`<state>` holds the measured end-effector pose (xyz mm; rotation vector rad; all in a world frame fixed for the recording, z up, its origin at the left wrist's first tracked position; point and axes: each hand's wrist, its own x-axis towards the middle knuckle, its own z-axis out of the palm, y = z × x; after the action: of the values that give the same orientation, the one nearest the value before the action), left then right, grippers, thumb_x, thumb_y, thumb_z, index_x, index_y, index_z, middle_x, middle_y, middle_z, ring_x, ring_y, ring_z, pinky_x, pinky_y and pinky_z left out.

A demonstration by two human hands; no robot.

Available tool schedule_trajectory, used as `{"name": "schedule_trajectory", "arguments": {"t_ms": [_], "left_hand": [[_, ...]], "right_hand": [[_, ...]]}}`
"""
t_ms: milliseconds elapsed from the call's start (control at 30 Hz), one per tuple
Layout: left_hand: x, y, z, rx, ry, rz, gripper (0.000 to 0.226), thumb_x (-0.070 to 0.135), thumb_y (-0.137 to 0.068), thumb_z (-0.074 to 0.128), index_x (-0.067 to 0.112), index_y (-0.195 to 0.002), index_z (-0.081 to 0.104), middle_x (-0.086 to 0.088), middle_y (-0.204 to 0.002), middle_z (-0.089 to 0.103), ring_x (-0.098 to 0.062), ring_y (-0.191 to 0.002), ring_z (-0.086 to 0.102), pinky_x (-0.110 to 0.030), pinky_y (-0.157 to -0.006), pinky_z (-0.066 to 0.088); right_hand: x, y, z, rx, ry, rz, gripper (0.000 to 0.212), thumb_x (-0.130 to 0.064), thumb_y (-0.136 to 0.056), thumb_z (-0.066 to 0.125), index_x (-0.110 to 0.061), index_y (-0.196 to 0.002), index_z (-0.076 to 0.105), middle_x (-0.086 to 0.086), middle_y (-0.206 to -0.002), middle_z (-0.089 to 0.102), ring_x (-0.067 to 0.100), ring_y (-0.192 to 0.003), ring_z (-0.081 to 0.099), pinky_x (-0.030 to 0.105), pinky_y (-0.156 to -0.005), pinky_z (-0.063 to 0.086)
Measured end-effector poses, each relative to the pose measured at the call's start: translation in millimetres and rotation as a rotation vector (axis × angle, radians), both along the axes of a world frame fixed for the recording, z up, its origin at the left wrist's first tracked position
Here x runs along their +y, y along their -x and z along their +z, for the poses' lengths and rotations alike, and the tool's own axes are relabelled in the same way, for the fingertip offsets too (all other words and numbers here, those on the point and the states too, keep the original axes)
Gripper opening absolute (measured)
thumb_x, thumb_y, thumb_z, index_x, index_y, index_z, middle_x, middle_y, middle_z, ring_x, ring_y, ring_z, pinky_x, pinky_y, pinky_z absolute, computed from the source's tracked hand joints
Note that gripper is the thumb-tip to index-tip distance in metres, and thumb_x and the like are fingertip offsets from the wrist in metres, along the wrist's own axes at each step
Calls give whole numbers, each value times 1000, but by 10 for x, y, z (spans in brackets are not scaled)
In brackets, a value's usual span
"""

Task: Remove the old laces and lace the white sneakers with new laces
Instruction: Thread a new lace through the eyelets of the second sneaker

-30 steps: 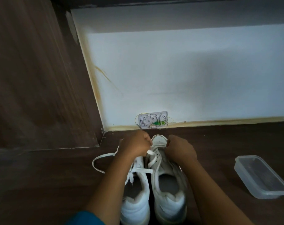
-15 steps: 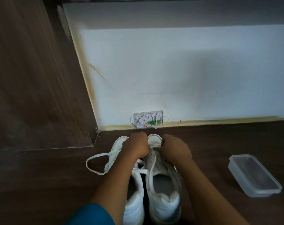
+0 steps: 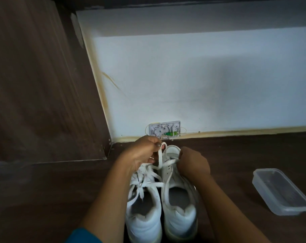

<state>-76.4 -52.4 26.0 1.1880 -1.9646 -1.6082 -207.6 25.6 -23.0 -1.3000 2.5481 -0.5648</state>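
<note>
Since the earlier frame, the lace loop lying on the floor at left is drawn in, and our left hand now pinches a raised loop of lace above the toes. Our right hand is curled at the eyelets of the right sneaker; whether it grips a strand, we cannot tell. The left sneaker stands just beside it, loosely laced. We judge the lace light, limp and apt to snag, so it is best taken close to each eyelet. A plastic container lies well apart at right and a wall box sits beyond the toes; neither obstructs.
</note>
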Motion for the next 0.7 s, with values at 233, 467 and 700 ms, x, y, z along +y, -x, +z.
{"name": "schedule_trajectory", "arguments": {"t_ms": [233,467,700], "left_hand": [[117,67,117,331,-249,73,25,-1,-91,42,7,-71,54,-7,-61,51,-19,-53,51,-28,-52,47],[169,-28,299,548,-262,24,31,7,-94,42,11,-64,49,-4,-58,46,-16,-48,45,-27,-53,42],[257,23,477,606,-332,169,41,46,-78,60,9,-62,62,-6,-67,60,-13,-50,56,-25,-52,52]], "right_hand": [[20,-25,21,-14,-6,18,24,-26,-90,48,-21,-113,51,9,-112,60,30,-101,59,38,-84,49],[-7,-63,-6,6,1,34,31,-17,-87,42,-23,-112,58,7,-115,59,28,-105,59,34,-84,45],[-14,0,50,-271,239,50,19,-10,-79,59,-6,-90,73,12,-93,72,27,-88,67,38,-78,56]]}}
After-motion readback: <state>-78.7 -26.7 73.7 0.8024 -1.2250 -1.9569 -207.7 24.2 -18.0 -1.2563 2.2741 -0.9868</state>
